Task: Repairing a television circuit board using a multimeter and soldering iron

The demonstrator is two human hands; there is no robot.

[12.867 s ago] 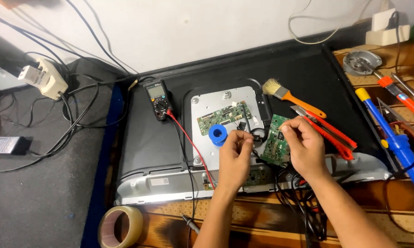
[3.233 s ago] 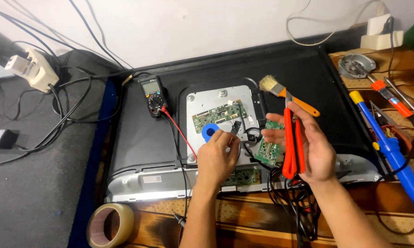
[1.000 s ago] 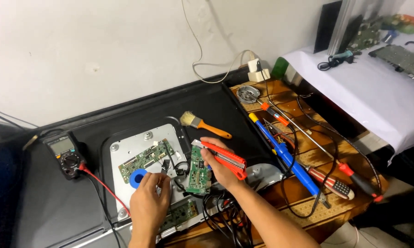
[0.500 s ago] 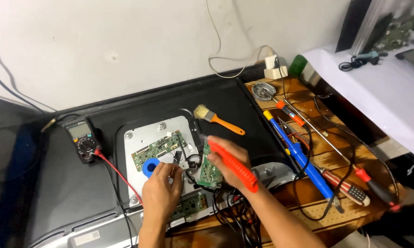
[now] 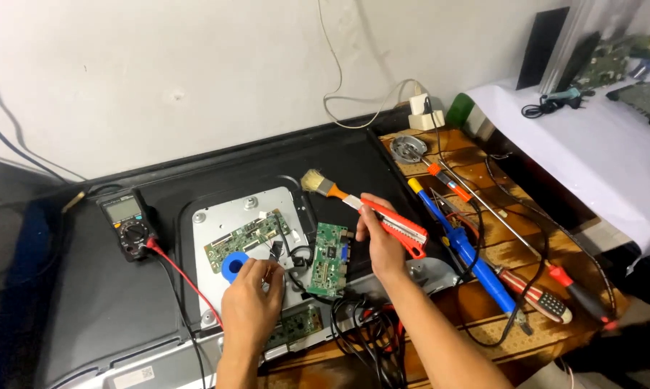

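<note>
Since half a second ago: right hand (image 5: 381,241) lifted slightly, orange utility knife (image 5: 398,227) now level across the fingers, gripped tight. Left hand (image 5: 251,301) curled, fingertips pinching at black wires just beside the blue tape roll (image 5: 233,265) on the grey metal plate (image 5: 217,216). Small green circuit board (image 5: 329,249) tilted between both hands, touching the right palm. Multimeter (image 5: 127,222) well left; paintbrush (image 5: 332,190) behind the knife.

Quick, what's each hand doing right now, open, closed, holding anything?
Left hand: fingers curled beside the blue tape roll; grip cannot be told.
Right hand: closed on the orange utility knife.
</note>
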